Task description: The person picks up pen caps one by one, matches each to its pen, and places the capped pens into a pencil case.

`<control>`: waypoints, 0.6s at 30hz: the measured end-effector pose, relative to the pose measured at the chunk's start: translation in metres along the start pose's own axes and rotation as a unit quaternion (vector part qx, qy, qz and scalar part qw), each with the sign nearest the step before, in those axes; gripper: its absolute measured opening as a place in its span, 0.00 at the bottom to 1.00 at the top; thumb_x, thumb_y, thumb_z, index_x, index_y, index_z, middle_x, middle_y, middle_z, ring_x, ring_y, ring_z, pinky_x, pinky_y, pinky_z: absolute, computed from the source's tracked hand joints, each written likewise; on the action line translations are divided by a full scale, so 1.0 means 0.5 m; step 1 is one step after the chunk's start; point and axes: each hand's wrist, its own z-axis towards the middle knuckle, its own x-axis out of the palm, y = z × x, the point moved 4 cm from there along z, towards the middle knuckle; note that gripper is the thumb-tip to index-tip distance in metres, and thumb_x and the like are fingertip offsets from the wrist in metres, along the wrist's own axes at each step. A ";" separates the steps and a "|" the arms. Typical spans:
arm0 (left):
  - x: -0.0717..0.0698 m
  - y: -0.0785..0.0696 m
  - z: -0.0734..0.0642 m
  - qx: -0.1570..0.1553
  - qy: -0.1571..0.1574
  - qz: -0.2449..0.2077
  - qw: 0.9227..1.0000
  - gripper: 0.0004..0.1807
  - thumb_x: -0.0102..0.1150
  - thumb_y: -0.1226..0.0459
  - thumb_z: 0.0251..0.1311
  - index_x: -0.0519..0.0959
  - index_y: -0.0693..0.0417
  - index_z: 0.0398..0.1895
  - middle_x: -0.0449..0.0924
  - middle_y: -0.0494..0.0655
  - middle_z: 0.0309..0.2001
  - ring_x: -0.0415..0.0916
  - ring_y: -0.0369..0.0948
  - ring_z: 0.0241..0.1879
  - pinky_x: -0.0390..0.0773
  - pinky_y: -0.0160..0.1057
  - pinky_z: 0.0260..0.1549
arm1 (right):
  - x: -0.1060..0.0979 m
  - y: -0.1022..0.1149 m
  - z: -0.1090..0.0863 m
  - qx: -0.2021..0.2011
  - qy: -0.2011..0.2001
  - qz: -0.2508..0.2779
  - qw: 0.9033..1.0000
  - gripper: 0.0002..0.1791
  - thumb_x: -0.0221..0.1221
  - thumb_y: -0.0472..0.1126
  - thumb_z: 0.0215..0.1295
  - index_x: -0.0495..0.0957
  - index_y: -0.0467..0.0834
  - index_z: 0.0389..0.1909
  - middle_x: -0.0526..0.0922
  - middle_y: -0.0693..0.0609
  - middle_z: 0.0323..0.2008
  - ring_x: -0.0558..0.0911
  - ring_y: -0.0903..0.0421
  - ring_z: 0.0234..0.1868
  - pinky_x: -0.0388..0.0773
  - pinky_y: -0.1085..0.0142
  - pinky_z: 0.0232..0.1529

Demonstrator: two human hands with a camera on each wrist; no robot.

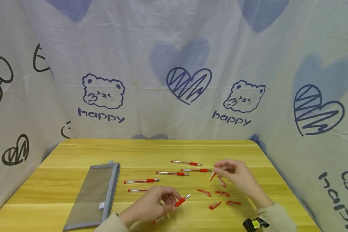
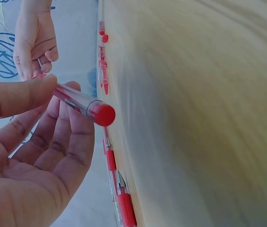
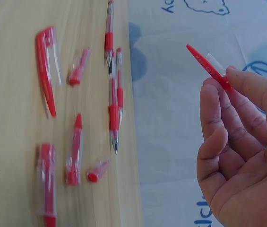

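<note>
My left hand [image 1: 155, 203] pinches an uncapped red gel pen [image 1: 180, 202] between thumb and fingers, its metal tip pointing up and right in the head view. In the left wrist view the red end plug of this pen [image 2: 101, 114] faces the camera. Farther right, my right hand [image 1: 239, 176] holds a red pen cap [image 3: 209, 67] between thumb and forefinger, raised above the table. Several loose red caps [image 1: 222, 193] lie on the wood below and beside that hand. Beyond both hands are several uncapped red pens [image 1: 173, 173], their tips toward the right.
A grey mesh zip pouch [image 1: 90, 193] lies flat on the left of the wooden table [image 1: 220, 149]. White curtains [image 1: 145, 103] with hearts and bear drawings hang behind and at both sides. A black band with a yellow tag [image 1: 255, 224] is at the right sleeve.
</note>
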 end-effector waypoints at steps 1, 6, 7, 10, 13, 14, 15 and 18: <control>0.000 -0.001 0.001 -0.001 -0.004 0.001 1.000 0.13 0.70 0.72 0.67 0.87 0.47 0.49 0.84 0.41 0.38 0.81 0.33 0.37 0.81 0.31 0.40 | 0.003 0.003 -0.002 -0.002 0.002 0.006 1.000 0.16 0.68 0.43 0.74 0.85 0.37 0.54 0.92 0.40 0.42 0.90 0.53 0.38 0.85 0.67 0.40; -0.003 -0.003 0.004 0.000 -0.016 0.003 1.000 0.13 0.70 0.71 0.67 0.87 0.45 0.49 0.85 0.41 0.38 0.81 0.33 0.38 0.80 0.32 0.40 | 0.012 0.016 -0.009 -0.006 0.005 0.020 1.000 0.16 0.68 0.43 0.74 0.85 0.36 0.54 0.92 0.42 0.42 0.90 0.56 0.37 0.84 0.65 0.36; -0.003 -0.004 0.004 0.002 -0.018 0.005 1.000 0.13 0.70 0.71 0.67 0.87 0.45 0.49 0.85 0.41 0.38 0.81 0.33 0.37 0.80 0.32 0.40 | 0.014 0.019 -0.011 -0.006 0.005 0.021 1.000 0.16 0.68 0.43 0.74 0.85 0.36 0.54 0.92 0.42 0.42 0.90 0.56 0.37 0.84 0.65 0.35; -0.002 -0.004 0.006 0.008 -0.022 0.005 1.000 0.13 0.69 0.72 0.68 0.87 0.46 0.49 0.85 0.40 0.37 0.81 0.33 0.37 0.80 0.32 0.39 | 0.019 0.026 -0.015 -0.004 0.006 0.032 0.999 0.16 0.68 0.43 0.74 0.85 0.36 0.53 0.92 0.41 0.42 0.90 0.58 0.37 0.82 0.66 0.31; -0.001 -0.004 0.008 0.010 -0.026 0.002 1.000 0.13 0.68 0.72 0.68 0.87 0.46 0.49 0.84 0.39 0.36 0.82 0.33 0.37 0.80 0.32 0.39 | 0.026 0.033 -0.019 -0.002 0.009 0.040 0.999 0.16 0.68 0.44 0.74 0.85 0.36 0.52 0.92 0.40 0.41 0.89 0.59 0.35 0.79 0.67 0.26; -0.001 -0.004 0.009 0.009 -0.026 -0.001 1.000 0.13 0.68 0.73 0.68 0.87 0.46 0.49 0.85 0.39 0.37 0.82 0.33 0.37 0.80 0.32 0.39 | 0.029 0.035 -0.020 -0.003 0.010 0.042 0.999 0.16 0.68 0.44 0.74 0.85 0.35 0.52 0.92 0.41 0.41 0.89 0.59 0.35 0.78 0.67 0.25; -0.001 -0.004 0.009 0.009 -0.027 -0.004 1.000 0.13 0.68 0.73 0.68 0.87 0.46 0.49 0.85 0.40 0.37 0.82 0.33 0.37 0.80 0.32 0.38 | 0.031 0.036 -0.022 -0.005 0.013 0.040 0.999 0.17 0.68 0.44 0.74 0.84 0.34 0.52 0.92 0.41 0.41 0.89 0.58 0.35 0.78 0.67 0.25; 0.000 -0.006 0.011 0.008 -0.029 -0.010 1.000 0.13 0.68 0.73 0.68 0.87 0.47 0.49 0.85 0.42 0.38 0.82 0.34 0.37 0.80 0.32 0.39 | 0.038 0.038 -0.025 0.004 0.012 0.040 0.999 0.17 0.69 0.46 0.74 0.85 0.36 0.52 0.92 0.43 0.40 0.90 0.57 0.36 0.78 0.67 0.27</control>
